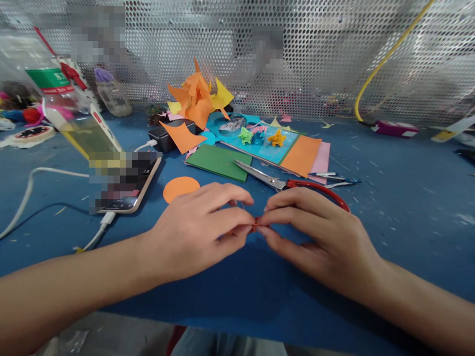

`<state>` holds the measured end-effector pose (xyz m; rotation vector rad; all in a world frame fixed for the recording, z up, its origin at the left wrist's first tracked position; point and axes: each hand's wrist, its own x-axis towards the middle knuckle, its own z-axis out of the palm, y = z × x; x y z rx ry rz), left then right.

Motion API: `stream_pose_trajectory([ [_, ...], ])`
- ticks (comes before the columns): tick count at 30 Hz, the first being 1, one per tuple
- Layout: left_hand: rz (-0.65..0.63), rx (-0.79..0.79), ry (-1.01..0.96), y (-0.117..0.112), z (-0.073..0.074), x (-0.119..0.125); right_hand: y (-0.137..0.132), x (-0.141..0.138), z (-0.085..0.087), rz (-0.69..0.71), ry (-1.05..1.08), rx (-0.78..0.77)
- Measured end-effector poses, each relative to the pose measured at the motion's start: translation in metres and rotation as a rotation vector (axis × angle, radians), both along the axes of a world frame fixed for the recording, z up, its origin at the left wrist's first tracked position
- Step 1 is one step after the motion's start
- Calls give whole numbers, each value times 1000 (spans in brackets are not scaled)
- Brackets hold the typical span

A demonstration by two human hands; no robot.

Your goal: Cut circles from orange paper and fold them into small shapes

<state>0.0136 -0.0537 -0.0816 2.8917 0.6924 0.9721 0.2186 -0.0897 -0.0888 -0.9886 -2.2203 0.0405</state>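
Observation:
My left hand (196,230) and my right hand (326,235) meet fingertip to fingertip above the blue table. Between them they pinch a small piece of folded orange-red paper (256,226), mostly hidden by the fingers. Just behind my right hand lie scissors (276,183) with red handles, their blades pointing left. An orange paper circle (181,189) rests flat beyond my left hand. Farther back, small folded paper pieces in green (245,135), blue and orange (276,138) sit on a light-blue packet (260,153).
Green paper sheets (218,160) lie behind the hands, near orange sheets (301,154) and pens (336,178). A phone (135,190) with a white cable leans by a tilted bottle (83,131) on the left. Crumpled orange paper (196,96) stands before a perforated metal panel (315,64).

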Motion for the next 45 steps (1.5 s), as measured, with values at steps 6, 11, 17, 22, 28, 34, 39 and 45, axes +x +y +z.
stream_pose_trajectory([
  [6,-28,38,-4,-4,5,-2,-3,-1,1,0,-19,72],
  [11,-42,-112,-120,-1,4,2,-2,-1,0,5,-3,116],
  [17,-40,-222,-130,3,6,4,0,2,0,38,-34,115],
  [22,-26,-272,-129,2,7,5,0,0,-1,24,-7,109],
  [28,-24,-272,-121,1,6,6,0,-9,-4,-13,76,46],
  [34,-11,-266,-113,2,4,8,2,-8,-6,27,87,-7],
  [39,-22,-269,-99,2,3,9,6,-5,-6,49,70,-40],
  [45,19,-233,-148,3,2,7,9,1,-6,17,109,-18],
])
